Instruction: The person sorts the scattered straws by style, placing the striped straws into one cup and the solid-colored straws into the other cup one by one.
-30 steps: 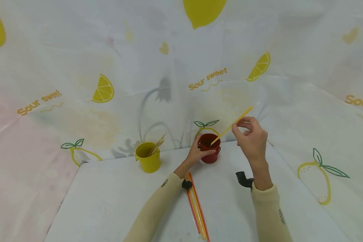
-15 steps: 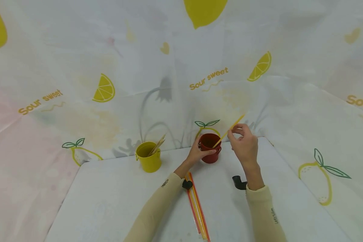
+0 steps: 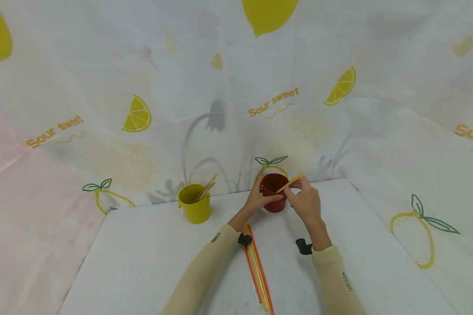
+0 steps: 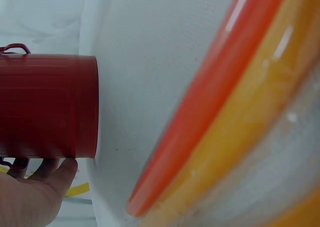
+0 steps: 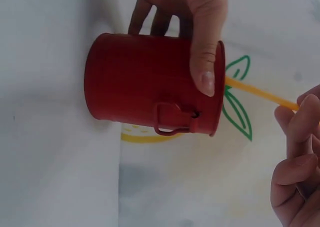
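My left hand [image 3: 256,200] grips a small red metal bucket [image 3: 275,206], its thumb along the near side by the rim in the right wrist view. The bucket [image 5: 140,82] stands upright against the back of the table. Between the thumb and fingers of my right hand [image 3: 306,202] is a yellow drinking straw [image 5: 260,92]. One end of that straw reaches inside the bucket's mouth; how deep it goes is hidden. Under my left wrist lie several red and yellow straws [image 3: 259,267], with an orange-red straw [image 4: 210,102] close up in the left wrist view.
A yellow bucket [image 3: 197,214] holding several thin wooden sticks [image 3: 208,187] stands left of the red one. Behind the white table [image 3: 142,253] rises a lemon-printed cloth backdrop [image 3: 161,144]. Dark camera mounts [image 3: 302,246] stick out from the wrists.
My right hand has moved down and left toward the red bucket, bringing the yellow straw lower into its mouth. The left hand has kept its grip in place.
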Available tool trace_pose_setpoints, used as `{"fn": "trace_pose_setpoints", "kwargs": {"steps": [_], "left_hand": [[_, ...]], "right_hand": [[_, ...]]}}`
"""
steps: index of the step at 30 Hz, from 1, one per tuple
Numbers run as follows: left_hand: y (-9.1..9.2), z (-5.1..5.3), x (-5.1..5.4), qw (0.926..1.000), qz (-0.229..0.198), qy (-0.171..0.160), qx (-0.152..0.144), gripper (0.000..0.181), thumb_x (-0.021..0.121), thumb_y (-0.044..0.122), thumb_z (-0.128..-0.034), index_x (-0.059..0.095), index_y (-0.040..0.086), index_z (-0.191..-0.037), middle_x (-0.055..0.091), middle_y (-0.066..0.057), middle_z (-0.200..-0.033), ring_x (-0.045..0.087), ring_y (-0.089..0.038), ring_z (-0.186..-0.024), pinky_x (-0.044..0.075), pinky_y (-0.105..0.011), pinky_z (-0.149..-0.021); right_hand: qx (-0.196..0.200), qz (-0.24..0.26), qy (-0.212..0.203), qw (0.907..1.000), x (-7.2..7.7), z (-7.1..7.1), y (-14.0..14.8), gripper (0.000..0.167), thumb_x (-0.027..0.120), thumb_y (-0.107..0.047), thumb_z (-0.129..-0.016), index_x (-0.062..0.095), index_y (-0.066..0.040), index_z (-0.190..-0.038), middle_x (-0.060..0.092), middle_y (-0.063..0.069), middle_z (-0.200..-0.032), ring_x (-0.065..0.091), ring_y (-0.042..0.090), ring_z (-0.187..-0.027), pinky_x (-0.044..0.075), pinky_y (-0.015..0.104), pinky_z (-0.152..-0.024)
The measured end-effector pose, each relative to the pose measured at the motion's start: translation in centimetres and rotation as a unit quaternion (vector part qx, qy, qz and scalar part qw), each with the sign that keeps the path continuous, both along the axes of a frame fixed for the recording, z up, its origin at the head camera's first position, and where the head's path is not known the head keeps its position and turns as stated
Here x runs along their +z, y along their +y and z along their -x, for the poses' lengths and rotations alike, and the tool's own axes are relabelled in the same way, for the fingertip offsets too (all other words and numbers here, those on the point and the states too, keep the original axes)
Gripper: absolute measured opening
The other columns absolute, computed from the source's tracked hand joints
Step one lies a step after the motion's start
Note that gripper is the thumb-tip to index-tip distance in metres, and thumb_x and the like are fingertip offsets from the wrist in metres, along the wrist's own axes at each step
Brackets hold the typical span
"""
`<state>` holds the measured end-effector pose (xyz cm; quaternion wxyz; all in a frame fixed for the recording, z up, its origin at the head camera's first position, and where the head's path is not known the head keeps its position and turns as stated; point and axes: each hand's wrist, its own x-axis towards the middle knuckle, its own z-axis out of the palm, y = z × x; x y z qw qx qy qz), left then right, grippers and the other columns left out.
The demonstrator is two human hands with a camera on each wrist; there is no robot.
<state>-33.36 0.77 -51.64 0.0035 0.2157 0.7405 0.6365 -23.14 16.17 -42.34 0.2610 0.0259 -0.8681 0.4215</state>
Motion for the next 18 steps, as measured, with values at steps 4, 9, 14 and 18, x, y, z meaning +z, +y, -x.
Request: {"fn": "trace_pose_setpoints", "kwargs": {"steps": [4,9,14,18], "left_hand": [[0.0,0.1,-0.1,1.0000,0.000,-0.003,0.000,0.074,0.084,0.023,-0.0804,0.043,0.025,-0.142,0.052,0.006,-0.135,0.049,-0.017,-0.121,0.050,-0.040,-0.094],[-0.3,-1.2,1.6,0.9999,0.003,0.005,-0.009,0.074,0.081,0.018,-0.0829,0.041,0.018,-0.145,0.051,0.000,-0.137,0.049,-0.020,-0.120,0.050,-0.038,-0.094],[-0.9,-2.5,3.4,0.9994,0.009,0.024,-0.022,0.075,0.080,0.011,-0.0838,0.039,0.002,-0.145,0.050,-0.013,-0.139,0.050,-0.029,-0.121,0.049,-0.042,-0.095],[-0.9,-2.5,3.5,0.9994,-0.001,0.026,-0.023,0.073,0.080,0.009,-0.0827,0.040,0.002,-0.144,0.052,-0.014,-0.137,0.052,-0.028,-0.119,0.049,-0.041,-0.095]], "right_hand": [[0.006,0.011,-0.030,0.9995,-0.9,0.0,-0.2,0.020,0.067,-0.019,-0.091,0.061,-0.005,-0.105,0.073,0.015,-0.101,0.057,0.014,-0.046,0.046,0.029,-0.043],[0.011,0.004,-0.052,0.9986,-1.7,-0.2,-0.3,0.021,0.068,-0.019,-0.092,0.063,-0.006,-0.108,0.071,0.015,-0.100,0.055,0.016,-0.048,0.048,0.029,-0.046],[0.016,-0.002,-0.075,0.9970,-2.5,-0.7,-0.5,0.031,0.071,-0.023,-0.092,0.063,-0.001,-0.112,0.071,0.017,-0.100,0.061,0.016,-0.051,0.049,0.029,-0.047],[0.014,-0.021,-0.109,0.9937,-3.2,-1.4,-0.9,0.029,0.069,-0.024,-0.092,0.062,-0.002,-0.109,0.071,0.016,-0.094,0.061,0.013,-0.050,0.047,0.028,-0.047]]}}
